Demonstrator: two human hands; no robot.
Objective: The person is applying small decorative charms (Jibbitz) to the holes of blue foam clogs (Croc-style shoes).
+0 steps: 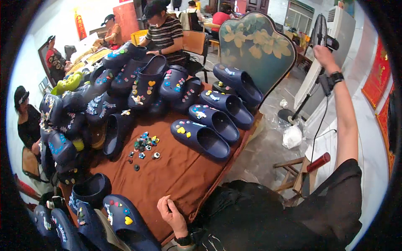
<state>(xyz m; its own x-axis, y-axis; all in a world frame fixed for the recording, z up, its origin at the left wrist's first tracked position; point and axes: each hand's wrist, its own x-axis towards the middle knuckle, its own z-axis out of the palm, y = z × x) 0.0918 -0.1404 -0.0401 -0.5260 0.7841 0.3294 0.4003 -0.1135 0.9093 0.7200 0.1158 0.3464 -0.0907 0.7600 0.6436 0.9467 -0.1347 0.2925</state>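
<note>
My right hand (325,58) is raised at the far right, closed at the back of a black standing fan (320,29); the exact part under its fingers is hidden. My left hand (171,214) rests at the near edge of the brown cloth (180,175), loosely curled with the thumb apart, holding nothing. Beyond it lies a small heap of colourful shoe charms (145,143). To the right of the heap, dark blue clogs stand in a row, the nearest clog (201,138) bearing yellow heart charms. Another decorated clog (127,219) lies left of my left hand.
A big pile of navy clogs (121,79) covers the table's far left, with a lime green clog (69,83) among them. A floral-backed chair (255,50) stands beyond. By my right side is a wooden stool (291,171). Several people work behind; one in stripes (165,39) is closest.
</note>
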